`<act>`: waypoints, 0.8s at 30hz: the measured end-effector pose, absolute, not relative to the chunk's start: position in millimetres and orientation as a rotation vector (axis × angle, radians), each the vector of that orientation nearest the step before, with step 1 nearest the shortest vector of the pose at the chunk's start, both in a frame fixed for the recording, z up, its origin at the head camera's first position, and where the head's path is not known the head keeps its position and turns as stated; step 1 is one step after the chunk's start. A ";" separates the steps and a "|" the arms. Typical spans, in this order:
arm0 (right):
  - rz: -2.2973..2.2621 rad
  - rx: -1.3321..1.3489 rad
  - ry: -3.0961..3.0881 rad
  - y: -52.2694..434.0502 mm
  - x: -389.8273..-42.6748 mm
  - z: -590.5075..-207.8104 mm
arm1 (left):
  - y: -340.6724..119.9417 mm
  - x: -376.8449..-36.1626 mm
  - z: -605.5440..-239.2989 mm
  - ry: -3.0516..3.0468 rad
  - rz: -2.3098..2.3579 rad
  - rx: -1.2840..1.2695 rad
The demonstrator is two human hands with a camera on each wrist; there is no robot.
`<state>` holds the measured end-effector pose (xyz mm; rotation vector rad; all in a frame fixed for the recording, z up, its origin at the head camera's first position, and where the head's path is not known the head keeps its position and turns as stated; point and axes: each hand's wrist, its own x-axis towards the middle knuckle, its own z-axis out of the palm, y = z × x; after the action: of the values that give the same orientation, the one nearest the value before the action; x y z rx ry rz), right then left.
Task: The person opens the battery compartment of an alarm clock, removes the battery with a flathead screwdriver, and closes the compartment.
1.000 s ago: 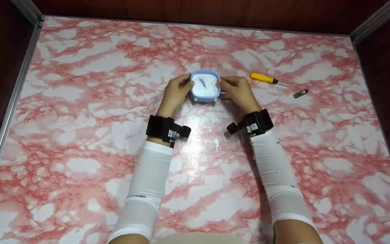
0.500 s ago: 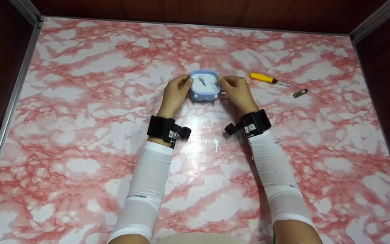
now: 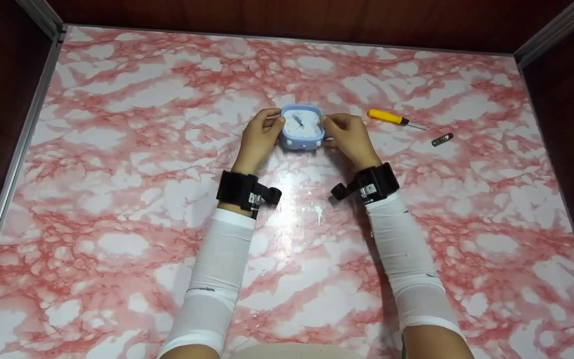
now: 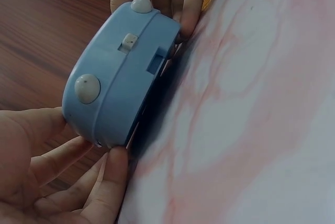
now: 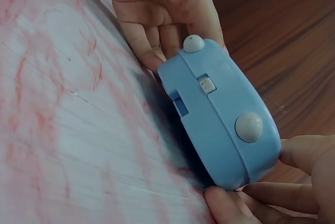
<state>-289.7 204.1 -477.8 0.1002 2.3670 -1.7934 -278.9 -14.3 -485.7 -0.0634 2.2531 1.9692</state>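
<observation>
A small blue alarm clock (image 3: 301, 127) with a white face lies face up near the middle of the pink marble table (image 3: 117, 149). My left hand (image 3: 258, 134) grips its left side and my right hand (image 3: 348, 133) grips its right side. In the left wrist view the clock's blue underside (image 4: 118, 77) shows two white feet and a small switch, with my left fingers (image 4: 78, 182) curled at its near corner. The right wrist view shows the same underside (image 5: 220, 114), held between my right fingers (image 5: 261, 203) and the left hand (image 5: 162, 9) on the far side.
A yellow-handled screwdriver (image 3: 392, 117) lies to the right of the clock, and a small dark battery (image 3: 442, 139) lies further right. Dark wooden walls with metal edge strips (image 3: 38, 75) enclose the table on the left, back and right.
The clock and both hands have shifted slightly; the clock looks a little smaller and lower between the hands than a second ago. The screwdriver and battery have not moved.
</observation>
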 end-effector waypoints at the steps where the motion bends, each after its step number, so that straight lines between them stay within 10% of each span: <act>1: -1.792 0.103 2.363 204.0 -289.7 -477.9 | -14.7 -278.8 -485.8 2.246 1.969 -0.068; 24: -1.654 0.065 2.337 215.9 -281.2 -483.9 | -6.9 -274.9 -487.8 2.198 1.878 0.010</act>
<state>-281.2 215.9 -483.9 0.0654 2.3370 -1.6545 -274.9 -6.9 -487.8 0.0101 2.1978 1.8784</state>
